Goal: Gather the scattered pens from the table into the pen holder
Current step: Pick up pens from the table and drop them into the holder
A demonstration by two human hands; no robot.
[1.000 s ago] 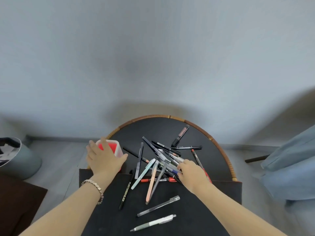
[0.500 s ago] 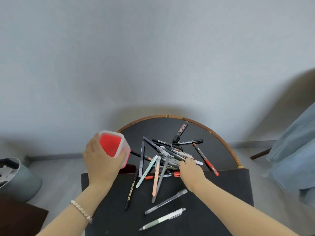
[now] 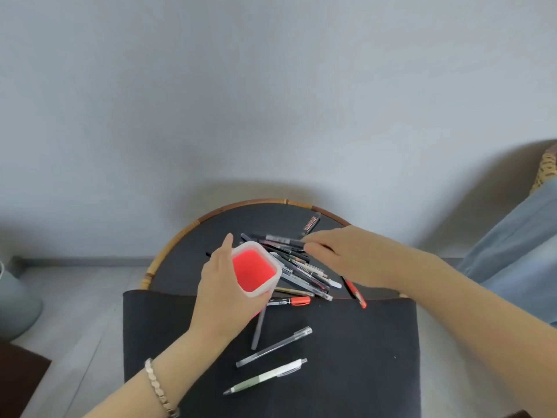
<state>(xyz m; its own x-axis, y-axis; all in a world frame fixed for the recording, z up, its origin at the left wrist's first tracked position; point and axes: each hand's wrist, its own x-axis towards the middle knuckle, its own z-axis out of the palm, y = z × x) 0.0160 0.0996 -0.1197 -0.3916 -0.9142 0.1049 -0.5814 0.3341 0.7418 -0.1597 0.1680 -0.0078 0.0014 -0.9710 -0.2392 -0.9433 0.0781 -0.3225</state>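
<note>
My left hand [image 3: 223, 291] grips the pen holder [image 3: 261, 292], a white square cup with a red inside. It is lifted and tilted above the left side of the pen pile [image 3: 304, 274]; nothing shows inside it. My right hand [image 3: 340, 254] reaches over the far side of the pile, fingertips pinched on the end of a black pen [image 3: 283, 239]. A black marker [image 3: 312, 223] lies beyond. Nearer me lie a grey pen [image 3: 258, 328], a clear pen [image 3: 274, 346] and a green-white pen [image 3: 265, 377]. A red pen [image 3: 355, 292] pokes out under my right wrist.
The pens lie on a round rattan-rimmed table [image 3: 168, 251] with a black mat [image 3: 361, 357] hanging over its near edge. A grey bin [image 3: 15, 303] stands on the floor at left. Blue fabric [image 3: 512, 251] hangs at right. A wall is close behind.
My left hand lifted the holder off the table and carried it right, over the pile. My right hand moved from the pile's near side to its far side.
</note>
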